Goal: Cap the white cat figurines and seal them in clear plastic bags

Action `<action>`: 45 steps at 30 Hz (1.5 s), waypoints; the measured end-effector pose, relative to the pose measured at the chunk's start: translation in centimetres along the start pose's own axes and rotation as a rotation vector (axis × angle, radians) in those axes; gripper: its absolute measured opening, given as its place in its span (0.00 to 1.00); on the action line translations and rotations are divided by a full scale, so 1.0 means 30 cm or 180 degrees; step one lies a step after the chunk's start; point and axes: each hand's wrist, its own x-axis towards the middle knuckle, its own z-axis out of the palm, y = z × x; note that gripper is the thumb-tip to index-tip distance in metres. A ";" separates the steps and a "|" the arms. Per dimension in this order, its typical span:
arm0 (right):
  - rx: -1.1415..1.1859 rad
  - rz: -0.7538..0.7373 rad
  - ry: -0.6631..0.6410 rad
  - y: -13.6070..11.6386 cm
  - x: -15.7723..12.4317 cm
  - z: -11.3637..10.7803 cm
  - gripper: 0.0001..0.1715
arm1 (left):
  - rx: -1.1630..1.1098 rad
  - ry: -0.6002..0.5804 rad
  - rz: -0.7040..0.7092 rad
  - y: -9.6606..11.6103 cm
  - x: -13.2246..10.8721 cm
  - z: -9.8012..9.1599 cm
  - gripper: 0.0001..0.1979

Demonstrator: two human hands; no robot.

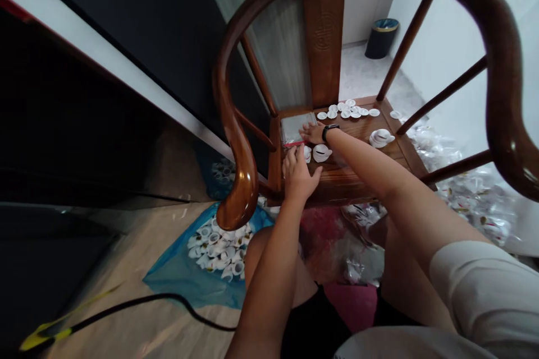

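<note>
The left hand (300, 175) is at a white pot (308, 155) on the chair seat (349, 178), thumb held apart from its fingers; whether they grip the pot, I cannot tell. The right hand (313, 133) rests on clear plastic (293, 128) on the seat, its fingers spread and open. A 2nd pot (322, 153) sits just beside the 1st, a 3rd pot (380, 138) well apart to the right. White discs (346, 114) lie near the chair back (326, 39).

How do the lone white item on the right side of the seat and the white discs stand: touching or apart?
Apart. The head view shows a strip of bare wooden seat between the white item and the nearest white discs.
</note>
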 end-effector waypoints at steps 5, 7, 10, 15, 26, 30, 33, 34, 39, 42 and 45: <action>0.0108 0.0007 -0.0028 0.048 0.022 0.022 0.31 | -0.0275 -0.0096 0.0028 0.001 -0.001 0.006 0.44; 0.0177 -0.0038 0.0131 0.055 0.024 0.015 0.29 | -0.0323 -0.0094 0.0034 0.001 -0.002 0.006 0.44; 0.0258 -0.0146 0.0471 0.062 0.021 -0.022 0.31 | -0.0377 -0.0053 0.0046 0.000 -0.003 0.002 0.43; 0.0504 -0.0380 0.1081 0.080 -0.017 -0.178 0.38 | -0.0420 0.0015 0.0079 0.002 -0.003 -0.003 0.41; 0.0679 -0.0171 0.1178 0.091 -0.549 -0.474 0.35 | -0.0592 0.0515 0.0110 0.028 -0.004 -0.039 0.33; 0.0871 -0.0006 0.0762 0.100 -0.769 -0.322 0.34 | -0.0545 0.0698 0.0279 0.056 -0.029 -0.060 0.27; 0.1016 0.0074 0.0469 0.093 -0.879 -0.175 0.33 | -0.0492 0.0632 0.0516 0.086 -0.057 -0.061 0.27; 0.1054 0.0065 0.0396 0.088 -0.903 -0.130 0.32 | -0.0478 0.0552 0.0602 0.097 -0.068 -0.057 0.27; 0.1033 -0.0056 0.0000 0.056 -0.948 0.014 0.31 | -0.0590 -0.0172 0.1197 0.135 -0.110 0.025 0.24; 0.0972 -0.0113 -0.0157 0.036 -0.949 0.039 0.33 | -0.0674 -0.0645 0.1439 0.129 -0.124 0.114 0.19; 0.1012 -0.0221 -0.0141 0.018 -0.959 0.037 0.34 | -0.0600 -0.0849 0.1397 0.108 -0.127 0.192 0.20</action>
